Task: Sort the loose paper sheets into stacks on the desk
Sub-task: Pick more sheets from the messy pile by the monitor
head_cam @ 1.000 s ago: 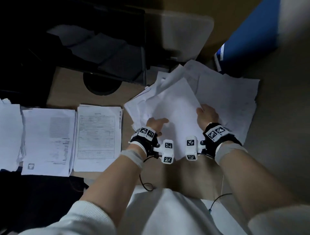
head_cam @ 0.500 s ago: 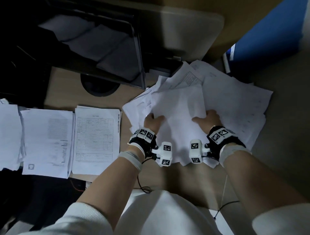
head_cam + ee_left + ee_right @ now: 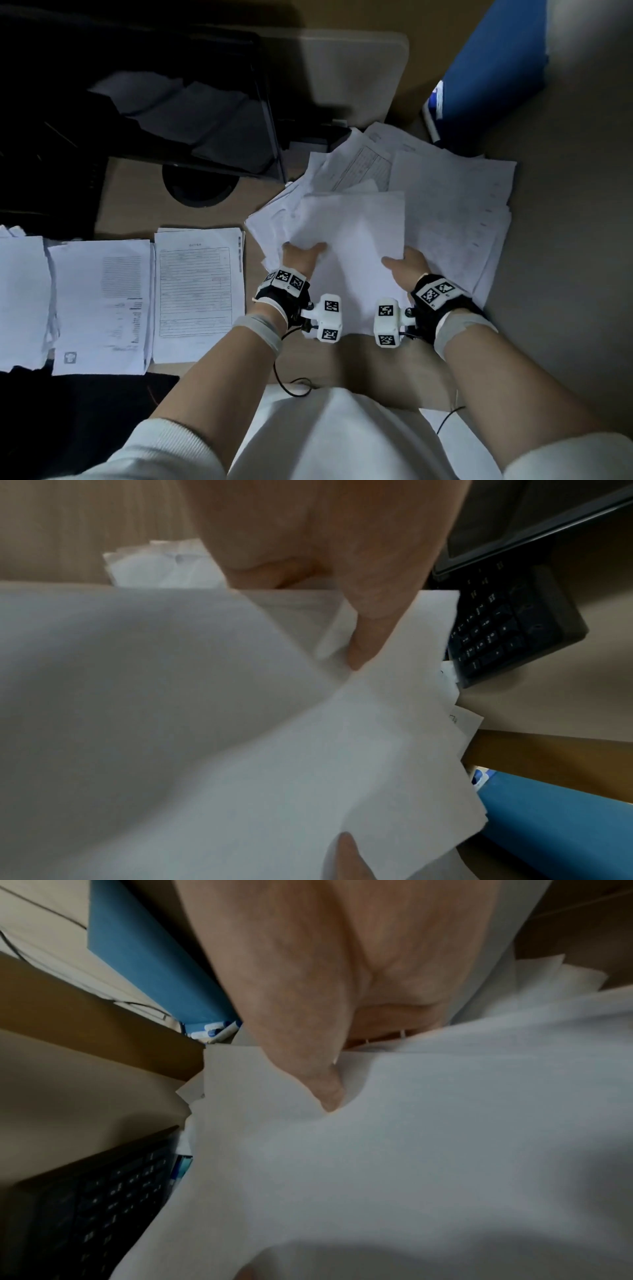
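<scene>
On the right part of the table (image 3: 137,192), a loose pile of paper sheets (image 3: 455,219) lay fanned out and overlapping, with one blank sheet (image 3: 352,240) raised slightly above the rest. Both hands held that top sheet by its near side edges. The left hand (image 3: 301,257) gripped the sheet's left edge, its thumb pressed on the upper face, as the left wrist view showed with the thumb (image 3: 369,620) lying flat on the paper; its other fingers went under the sheet and were hidden. The right hand (image 3: 407,267) gripped the right edge in the same way, its thumb (image 3: 308,1069) on top of the paper and the remaining fingers out of sight beneath. The sheet bowed between the two grips.

To the left of the pile, three stacks of sheets lay side by side on the table: a printed form stack (image 3: 198,291) nearest the hands, a middle stack (image 3: 102,305), and a far-left stack (image 3: 20,301). Behind them stood a dark monitor (image 3: 191,113) on a round base, and a black keyboard (image 3: 507,631) sat just beyond the pile. A blue folder (image 3: 493,68) stood at the table's far right corner.
</scene>
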`<state>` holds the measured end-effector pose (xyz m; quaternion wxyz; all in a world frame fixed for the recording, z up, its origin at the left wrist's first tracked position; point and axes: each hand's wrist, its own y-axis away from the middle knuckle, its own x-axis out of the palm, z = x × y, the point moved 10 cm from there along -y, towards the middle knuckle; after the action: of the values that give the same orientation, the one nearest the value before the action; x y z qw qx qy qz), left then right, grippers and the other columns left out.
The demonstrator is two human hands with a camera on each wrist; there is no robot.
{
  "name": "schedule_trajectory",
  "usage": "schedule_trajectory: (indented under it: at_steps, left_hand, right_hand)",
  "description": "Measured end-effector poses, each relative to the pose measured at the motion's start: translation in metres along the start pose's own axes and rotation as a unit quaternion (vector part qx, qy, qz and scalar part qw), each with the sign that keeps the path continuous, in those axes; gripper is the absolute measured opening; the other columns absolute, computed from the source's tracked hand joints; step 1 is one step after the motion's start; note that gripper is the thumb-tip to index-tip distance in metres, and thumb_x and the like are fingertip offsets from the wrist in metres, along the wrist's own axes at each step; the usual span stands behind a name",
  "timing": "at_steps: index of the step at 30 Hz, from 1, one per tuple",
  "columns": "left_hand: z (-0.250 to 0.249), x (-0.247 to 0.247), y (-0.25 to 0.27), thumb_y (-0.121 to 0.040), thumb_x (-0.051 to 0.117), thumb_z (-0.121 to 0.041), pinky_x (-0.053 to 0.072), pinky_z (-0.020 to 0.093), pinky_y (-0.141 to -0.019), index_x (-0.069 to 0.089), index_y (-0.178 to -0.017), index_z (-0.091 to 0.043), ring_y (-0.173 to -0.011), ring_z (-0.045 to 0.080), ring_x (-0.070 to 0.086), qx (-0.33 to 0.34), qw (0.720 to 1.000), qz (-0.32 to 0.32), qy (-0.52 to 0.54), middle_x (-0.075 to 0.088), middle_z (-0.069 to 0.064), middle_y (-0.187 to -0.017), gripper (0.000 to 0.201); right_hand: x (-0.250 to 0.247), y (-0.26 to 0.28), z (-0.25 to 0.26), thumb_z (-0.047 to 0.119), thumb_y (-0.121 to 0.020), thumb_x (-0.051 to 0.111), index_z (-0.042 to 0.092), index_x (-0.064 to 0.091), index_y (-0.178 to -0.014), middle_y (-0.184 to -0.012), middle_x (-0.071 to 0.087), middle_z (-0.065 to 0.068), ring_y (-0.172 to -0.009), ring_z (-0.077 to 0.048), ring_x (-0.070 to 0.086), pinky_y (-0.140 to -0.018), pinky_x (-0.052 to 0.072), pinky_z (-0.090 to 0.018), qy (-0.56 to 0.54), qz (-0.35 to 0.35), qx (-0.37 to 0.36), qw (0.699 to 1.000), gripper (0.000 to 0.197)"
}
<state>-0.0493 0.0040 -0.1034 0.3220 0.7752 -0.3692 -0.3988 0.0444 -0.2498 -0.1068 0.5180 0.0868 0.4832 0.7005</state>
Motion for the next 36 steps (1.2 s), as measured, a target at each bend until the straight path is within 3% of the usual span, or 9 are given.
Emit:
schedule_trajectory:
  at_steps: [3, 6, 10, 14, 19, 24, 29, 32, 36]
  left_hand:
    - [-0.003, 0.012, 0.006, -0.08, 0.08, -0.029, 0.052, 0.034, -0.082, 0.06, -0.121, 0.004, -0.105, 0.032, 0.066, 0.028, 0.998, 0.043, -0.042, 0.069, 0.017, -0.117, 0.056]
    - [-0.015, 0.017, 0.018, -0.084, 0.076, -0.027, 0.052, 0.039, -0.085, 0.059, -0.115, 0.003, -0.105, 0.034, 0.065, 0.075, 0.993, 0.056, -0.072, 0.067, 0.018, -0.113, 0.047]
    - [-0.019, 0.028, 0.031, -0.089, 0.072, -0.031, 0.042, 0.038, -0.104, 0.036, -0.145, 0.004, -0.133, 0.034, 0.047, 0.079, 0.985, 0.101, -0.112, 0.047, 0.018, -0.143, 0.075]
    - [-0.017, 0.024, 0.028, -0.065, 0.078, -0.048, 0.053, 0.049, -0.095, 0.06, -0.12, -0.004, -0.11, 0.035, 0.064, 0.077, 0.989, 0.097, -0.084, 0.067, 0.013, -0.118, 0.073]
    - [0.001, 0.04, 0.011, -0.044, 0.078, -0.068, 0.053, 0.05, -0.096, 0.063, -0.122, -0.007, -0.104, 0.033, 0.067, 0.062, 0.986, 0.143, -0.061, 0.071, 0.011, -0.113, 0.1]
    - [-0.025, 0.03, 0.037, -0.081, 0.075, -0.048, 0.043, 0.044, -0.108, 0.04, -0.146, 0.001, -0.128, 0.032, 0.052, 0.087, 0.987, 0.095, -0.1, 0.051, 0.012, -0.142, 0.088]
    - [-0.023, 0.036, 0.032, -0.089, 0.073, -0.025, 0.05, 0.04, -0.098, 0.05, -0.132, -0.001, -0.114, 0.031, 0.061, 0.095, 0.985, 0.116, -0.09, 0.063, 0.013, -0.123, 0.055]
    - [-0.024, 0.038, 0.031, -0.088, 0.071, -0.014, 0.05, 0.04, -0.096, 0.038, -0.144, -0.006, -0.114, 0.034, 0.061, 0.092, 0.985, 0.129, -0.073, 0.062, 0.018, -0.126, 0.065]
    - [-0.031, 0.038, 0.031, -0.091, 0.068, -0.011, 0.044, 0.032, -0.099, 0.026, -0.154, -0.015, -0.115, 0.022, 0.054, 0.105, 0.983, 0.144, -0.051, 0.052, 0.003, -0.132, 0.076]
  right_hand:
    - [-0.012, 0.006, -0.004, 0.009, -0.094, 0.057, 0.002, 0.062, -0.121, -0.115, 0.067, -0.011, -0.105, -0.029, 0.062, -0.09, 0.047, -0.034, -0.039, -0.032, -0.007, 0.999, 0.028]
    - [-0.015, 0.012, -0.006, 0.015, -0.093, 0.062, 0.004, 0.06, -0.122, -0.116, 0.067, -0.01, -0.106, -0.028, 0.063, -0.091, 0.049, -0.035, -0.084, -0.032, -0.012, 0.996, 0.031]
    - [-0.009, 0.021, -0.003, 0.01, -0.093, 0.062, 0.004, 0.055, -0.13, -0.121, 0.064, -0.01, -0.109, -0.026, 0.062, -0.091, 0.047, -0.031, -0.065, 0.005, -0.031, 0.997, 0.037]
    - [-0.021, 0.031, -0.009, 0.006, -0.097, 0.054, 0.003, 0.057, -0.13, -0.123, 0.063, -0.007, -0.114, -0.026, 0.059, -0.097, 0.044, -0.032, -0.099, -0.038, -0.02, 0.994, 0.033]
    - [-0.033, 0.037, -0.009, 0.007, -0.099, 0.053, 0.006, 0.058, -0.13, -0.118, 0.062, -0.003, -0.106, -0.018, 0.056, -0.094, 0.041, -0.027, -0.132, -0.063, -0.023, 0.989, 0.032]
    - [-0.042, 0.035, -0.013, 0.013, -0.098, 0.056, 0.004, 0.057, -0.129, -0.124, 0.063, -0.008, -0.117, -0.026, 0.057, -0.096, 0.041, -0.03, -0.131, -0.097, 0.001, 0.987, 0.032]
    - [-0.037, 0.03, -0.02, 0.018, -0.097, 0.06, -0.002, 0.058, -0.124, -0.121, 0.064, -0.013, -0.114, -0.03, 0.059, -0.088, 0.042, -0.029, -0.083, -0.063, 0.027, 0.994, 0.034]
    - [-0.037, 0.027, -0.025, 0.016, -0.094, 0.063, 0.002, 0.058, -0.125, -0.121, 0.065, -0.013, -0.112, -0.031, 0.061, -0.094, 0.048, -0.036, -0.097, -0.08, 0.026, 0.992, 0.034]
    - [-0.036, 0.03, -0.018, 0.011, -0.093, 0.063, 0.01, 0.06, -0.127, -0.12, 0.067, -0.008, -0.111, -0.028, 0.062, -0.101, 0.049, -0.043, -0.106, -0.078, 0.003, 0.991, 0.034]
